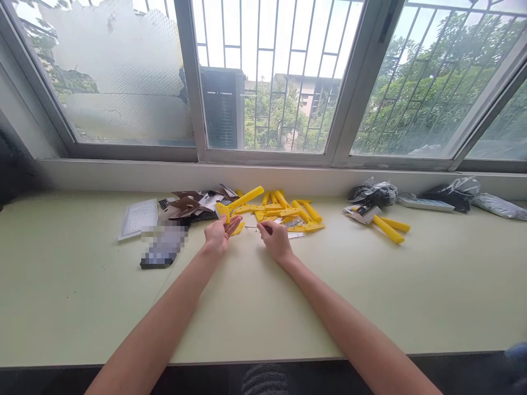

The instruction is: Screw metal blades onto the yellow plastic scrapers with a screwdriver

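Apparently aligning parts, my left hand (220,233) holds a yellow scraper (247,199); my right hand (275,240) pinches a thin metal rod (251,226). Steady aim seems needed.

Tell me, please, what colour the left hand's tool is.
The tool is yellow; the head view shows this.

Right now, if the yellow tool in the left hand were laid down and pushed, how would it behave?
The yellow tool looks like moulded plastic, so it is probably stiff and light for its size. Its wide head would likely stop it rolling far, though the smooth-looking handle might slide easily.
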